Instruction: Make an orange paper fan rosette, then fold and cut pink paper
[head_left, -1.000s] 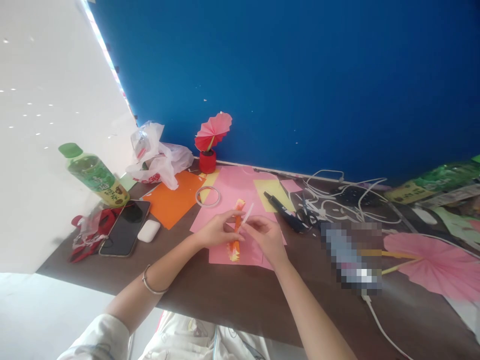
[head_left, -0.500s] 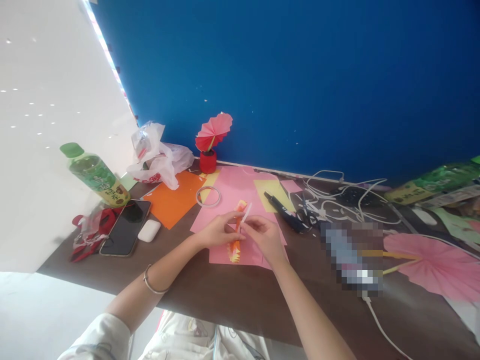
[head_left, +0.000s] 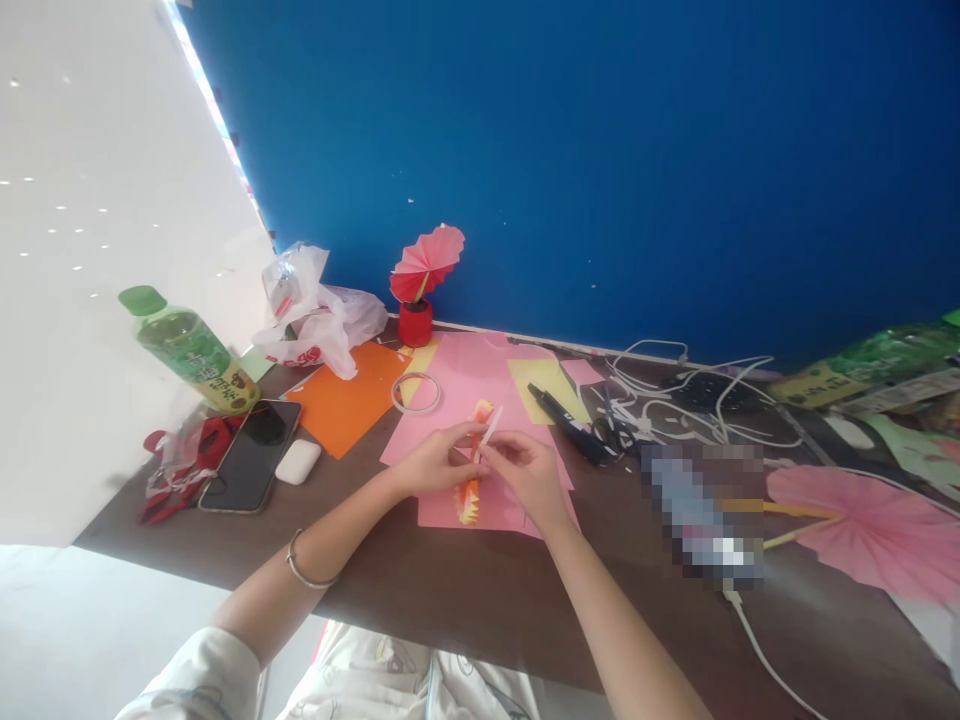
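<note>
Over the pink paper sheets (head_left: 469, 370), my left hand (head_left: 437, 462) pinches a folded orange and yellow paper strip (head_left: 469, 503) with zigzag edges. The strip stands out above and below my fingers. My right hand (head_left: 534, 478) is closed at the fingertips on a thin white strip (head_left: 492, 425), which slants up beside the orange paper. Both sets of fingertips nearly meet, hiding where the white strip touches the paper. A roll of tape (head_left: 416, 393) lies just beyond my left hand.
Left are a green-capped bottle (head_left: 196, 355), a phone (head_left: 252, 455) and a white earphone case (head_left: 298, 462). A potted paper flower (head_left: 416, 322) stands at the back. Rightward lie a black pen-like tool (head_left: 566, 425), scissors (head_left: 615, 435), white cables (head_left: 675, 415) and a pink paper fan (head_left: 874, 530).
My right fingertips and the white strip have shifted very slightly. Otherwise, both hands keep the same hold and the things on the table stay in place.
</note>
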